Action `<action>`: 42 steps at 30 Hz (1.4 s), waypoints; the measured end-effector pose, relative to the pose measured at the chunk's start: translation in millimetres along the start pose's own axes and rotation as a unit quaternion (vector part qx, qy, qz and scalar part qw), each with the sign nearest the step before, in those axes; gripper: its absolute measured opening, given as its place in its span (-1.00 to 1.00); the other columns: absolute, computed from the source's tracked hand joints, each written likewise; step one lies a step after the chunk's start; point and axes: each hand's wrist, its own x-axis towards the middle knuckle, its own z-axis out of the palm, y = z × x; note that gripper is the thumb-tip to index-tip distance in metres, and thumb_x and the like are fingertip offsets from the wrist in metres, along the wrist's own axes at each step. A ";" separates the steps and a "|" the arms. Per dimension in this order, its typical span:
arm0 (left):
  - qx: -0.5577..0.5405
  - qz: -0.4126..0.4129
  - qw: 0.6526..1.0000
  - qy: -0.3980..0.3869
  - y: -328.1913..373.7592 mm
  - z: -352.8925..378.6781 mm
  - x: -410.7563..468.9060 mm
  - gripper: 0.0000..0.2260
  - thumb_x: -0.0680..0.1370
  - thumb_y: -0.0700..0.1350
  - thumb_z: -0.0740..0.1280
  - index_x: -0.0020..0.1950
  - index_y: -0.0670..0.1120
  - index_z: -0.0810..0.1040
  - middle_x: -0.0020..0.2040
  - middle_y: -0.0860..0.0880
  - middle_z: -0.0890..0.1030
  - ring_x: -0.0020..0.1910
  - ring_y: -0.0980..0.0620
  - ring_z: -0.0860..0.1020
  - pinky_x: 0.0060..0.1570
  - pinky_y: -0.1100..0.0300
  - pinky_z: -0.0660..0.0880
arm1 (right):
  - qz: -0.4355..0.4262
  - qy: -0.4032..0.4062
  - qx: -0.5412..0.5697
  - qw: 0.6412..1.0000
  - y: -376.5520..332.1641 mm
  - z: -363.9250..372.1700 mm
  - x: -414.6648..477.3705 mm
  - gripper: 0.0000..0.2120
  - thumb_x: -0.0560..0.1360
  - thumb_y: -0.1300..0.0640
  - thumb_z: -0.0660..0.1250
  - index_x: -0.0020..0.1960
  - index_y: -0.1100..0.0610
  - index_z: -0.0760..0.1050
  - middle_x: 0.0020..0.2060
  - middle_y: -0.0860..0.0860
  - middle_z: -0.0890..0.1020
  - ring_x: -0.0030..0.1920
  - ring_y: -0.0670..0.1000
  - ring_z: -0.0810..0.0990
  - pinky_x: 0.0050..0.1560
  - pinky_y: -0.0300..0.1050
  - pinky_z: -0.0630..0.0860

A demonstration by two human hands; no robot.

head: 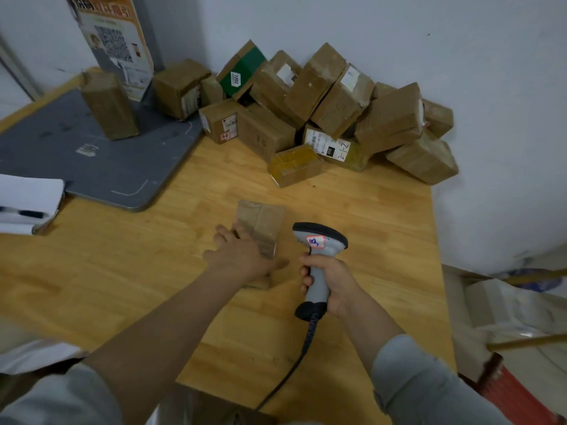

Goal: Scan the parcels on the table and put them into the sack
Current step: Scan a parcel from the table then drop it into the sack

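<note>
A small brown taped parcel [262, 223] lies on the wooden table [368, 228] near the middle. My left hand [241, 254] lies on top of its near half, fingers stretched over it and thumb out to the right. Just right of the parcel, my right hand [326, 282] grips the handle of a grey barcode scanner [319, 240]; its dark head points away from me and its black cable runs down to the table's front edge. A heap of several brown parcels [331, 111] fills the far corner against the wall.
A grey mat [101, 167] covers the table's far left, with one upright parcel [109, 105] and a printed poster [113, 41] on it. White papers [27, 200] lie at the left edge. White sacking and a red object [506, 391] sit off the table's right side.
</note>
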 end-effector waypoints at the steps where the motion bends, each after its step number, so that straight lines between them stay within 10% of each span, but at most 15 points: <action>1: 0.008 -0.004 1.000 -0.001 -1.6 1.5 2.4 0.15 0.33 0.45 0.30 0.54 -0.16 -0.29 0.52 -0.27 -0.02 0.49 -0.24 0.04 0.34 -0.19 0.19 | -0.002 0.003 -0.002 1.000 0.2 -1.0 -1.8 -0.91 0.44 0.32 0.35 -0.19 0.21 0.45 -0.46 0.07 0.48 -0.59 -0.04 0.39 -0.53 -0.22 0.40; 5: -0.143 0.006 0.990 0.001 -43.5 -17.4 20.5 -0.02 0.35 0.24 0.44 0.57 0.00 -0.05 0.41 -0.18 0.33 0.36 -0.20 0.31 0.30 0.00 0.32 | -0.020 -0.010 -0.019 1.000 -0.6 -2.8 -10.9 -0.92 0.43 0.33 0.36 -0.17 0.21 0.48 -0.45 0.08 0.48 -0.57 -0.04 0.39 -0.51 -0.21 0.41; 10: -0.524 -0.030 0.850 -0.042 -101.5 -25.6 18.5 -0.05 0.09 -0.05 0.62 0.44 -0.10 0.35 0.26 -0.11 0.54 0.10 -0.07 0.58 0.00 0.14 0.54 | -0.038 -0.041 -0.066 0.996 2.9 12.4 -21.5 -0.87 0.40 0.34 0.39 -0.09 0.22 0.49 -0.45 0.09 0.49 -0.56 -0.02 0.39 -0.48 -0.19 0.42; 14: -0.581 -0.017 0.813 -0.036 -111.4 -22.2 5.3 -0.64 0.35 -0.25 0.53 0.09 -0.12 0.52 -0.06 -0.02 0.64 -0.22 0.10 0.63 -0.38 0.36 0.51 | -0.042 -0.066 -0.113 0.990 6.9 31.2 -29.6 -0.88 0.39 0.35 0.41 -0.15 0.20 0.50 -0.46 0.11 0.50 -0.57 -0.01 0.39 -0.48 -0.21 0.42; 22: -0.571 0.007 0.821 0.007 -134.8 -18.8 5.6 -0.57 0.35 -0.24 0.53 0.18 -0.20 0.53 0.04 -0.09 0.66 0.04 -0.08 0.63 0.02 0.08 0.55 | -0.088 -0.088 -0.183 0.975 8.8 58.7 -42.8 -0.86 0.40 0.34 0.41 -0.28 0.24 0.47 -0.50 0.11 0.49 -0.57 0.02 0.38 -0.47 -0.19 0.40; 42: -0.549 0.012 0.831 0.092 -149.8 -13.1 5.3 -0.41 0.29 -0.18 0.58 0.26 -0.17 0.45 0.10 -0.09 0.61 0.08 -0.07 0.59 0.02 0.03 0.58 | -0.170 -0.095 -0.220 0.956 2.1 81.1 -56.3 -0.78 0.43 0.37 0.38 -0.35 0.22 0.44 -0.53 0.09 0.47 -0.58 0.02 0.36 -0.47 -0.16 0.39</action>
